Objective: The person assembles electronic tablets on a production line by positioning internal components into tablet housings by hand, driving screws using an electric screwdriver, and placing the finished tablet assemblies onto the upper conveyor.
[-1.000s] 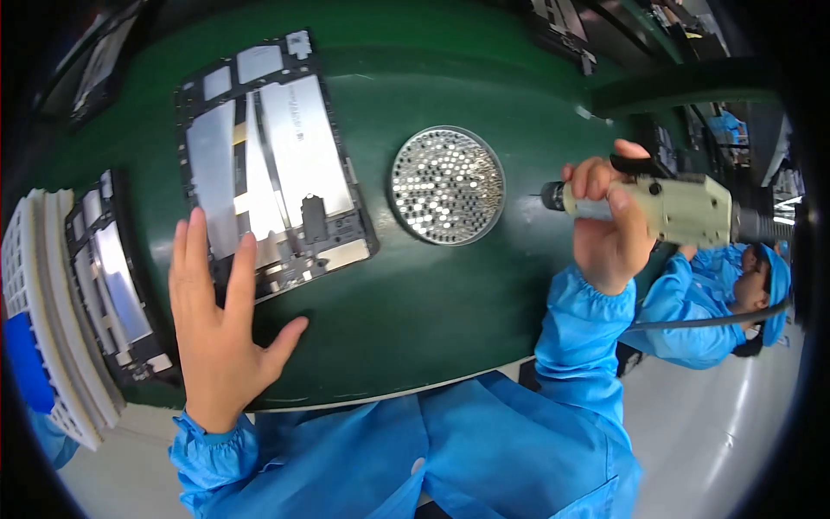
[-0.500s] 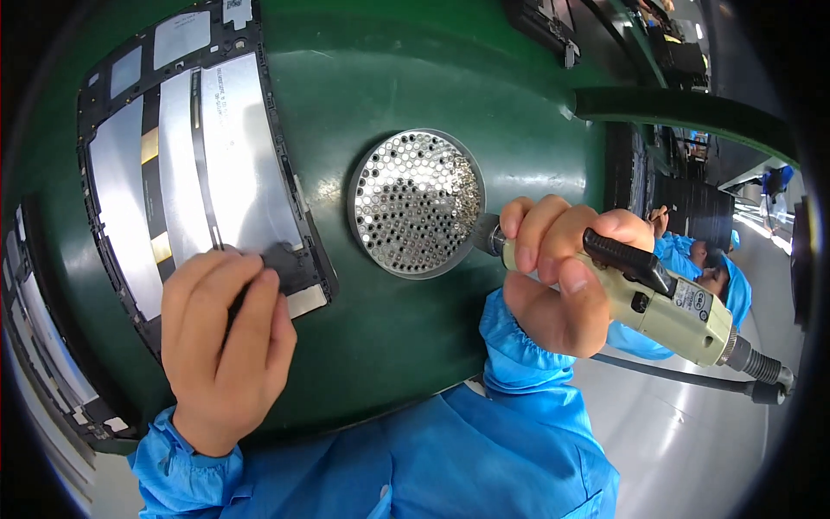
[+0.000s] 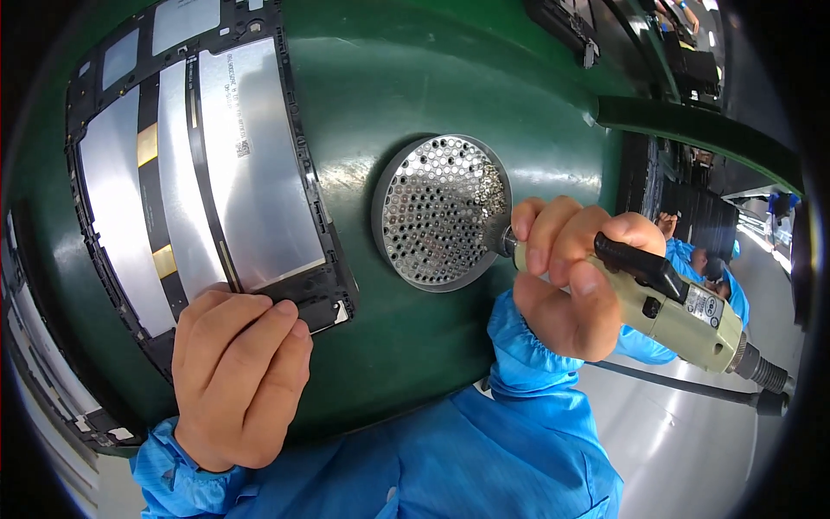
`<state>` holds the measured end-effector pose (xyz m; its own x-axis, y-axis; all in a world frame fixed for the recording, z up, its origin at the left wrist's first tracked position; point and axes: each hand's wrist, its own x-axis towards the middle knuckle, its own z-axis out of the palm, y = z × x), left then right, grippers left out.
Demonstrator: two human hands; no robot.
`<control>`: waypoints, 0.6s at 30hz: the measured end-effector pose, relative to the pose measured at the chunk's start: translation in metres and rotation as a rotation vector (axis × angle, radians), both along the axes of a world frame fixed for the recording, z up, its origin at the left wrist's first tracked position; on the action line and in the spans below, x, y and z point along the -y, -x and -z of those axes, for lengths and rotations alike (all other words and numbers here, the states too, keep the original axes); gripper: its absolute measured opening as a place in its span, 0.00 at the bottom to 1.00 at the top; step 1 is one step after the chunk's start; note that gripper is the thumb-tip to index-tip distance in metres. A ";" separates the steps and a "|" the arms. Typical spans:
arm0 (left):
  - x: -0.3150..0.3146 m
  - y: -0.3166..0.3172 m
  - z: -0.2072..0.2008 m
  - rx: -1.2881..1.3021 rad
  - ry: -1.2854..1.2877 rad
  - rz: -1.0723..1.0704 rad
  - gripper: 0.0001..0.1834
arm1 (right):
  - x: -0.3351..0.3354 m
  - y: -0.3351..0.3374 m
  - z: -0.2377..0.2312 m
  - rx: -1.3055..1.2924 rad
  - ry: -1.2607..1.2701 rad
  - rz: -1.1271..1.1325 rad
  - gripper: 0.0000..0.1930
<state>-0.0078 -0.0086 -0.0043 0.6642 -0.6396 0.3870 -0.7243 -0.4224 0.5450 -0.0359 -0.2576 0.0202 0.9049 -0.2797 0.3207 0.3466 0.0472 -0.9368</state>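
My right hand (image 3: 575,277) is wrapped round a pale green electric screwdriver (image 3: 692,320) with a black lever. Its front end is at the right rim of a round metal dish (image 3: 380,216), whose perforated plate (image 3: 437,216) has many holes, with small shiny screws (image 3: 493,190) heaped at the right. To the left lies an opened tablet (image 3: 259,173) with silver battery panels and a black frame. My left hand (image 3: 242,376) has its fingers bent and pressed together on a black cover piece (image 3: 311,303) at the tablet's near end. The fingertips partly hide that piece.
Another opened tablet (image 3: 52,346) stands at the far left edge of the green table (image 3: 363,363). A black device part (image 3: 566,30) lies at the back right. A green rail (image 3: 692,130) runs along the right, with a co-worker in blue (image 3: 731,290) beyond.
My left hand has lowered the black piece from a tilted hold onto the tablet's near end. The whole view has shifted slightly. The screwdriver stays by the dish's right rim.
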 end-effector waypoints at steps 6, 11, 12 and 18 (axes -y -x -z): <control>-0.003 0.000 0.001 0.002 0.040 0.031 0.09 | 0.000 0.001 0.001 0.016 0.035 -0.014 0.19; -0.002 0.001 0.002 0.009 0.057 0.043 0.10 | -0.001 0.000 0.003 0.008 0.026 0.022 0.19; -0.003 0.000 0.001 0.008 0.045 0.043 0.10 | -0.002 -0.001 0.004 0.022 0.025 0.022 0.20; -0.003 0.001 0.004 0.025 0.070 0.069 0.10 | 0.003 0.007 -0.007 0.045 0.087 0.036 0.21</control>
